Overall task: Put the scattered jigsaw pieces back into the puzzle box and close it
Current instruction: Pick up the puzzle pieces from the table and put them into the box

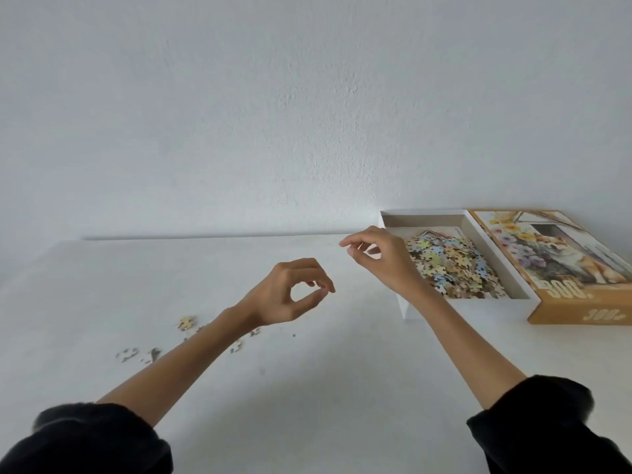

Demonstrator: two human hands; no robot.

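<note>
The white puzzle box base (pixel 458 304) lies open at the right and holds a heap of pastel jigsaw pieces (pixel 451 265). Its orange lid (pixel 578 309) lies face up against the base's right side. Several loose pieces (pixel 187 323) are scattered on the white table at the left, partly under my left forearm. My left hand (pixel 290 295) hovers above the table to the right of them, thumb and fingertips meeting in a ring, and no piece shows between them. My right hand (pixel 379 258) hangs over the box's left rim with loosely bent fingers and nothing visible in it.
The white table (pixel 342 371) runs back to a plain white wall (pixel 273 114). More stray pieces (pixel 127 354) lie near the left, and another small piece (pixel 236 345) sits beside my left forearm. Black sleeves cover both upper forearms.
</note>
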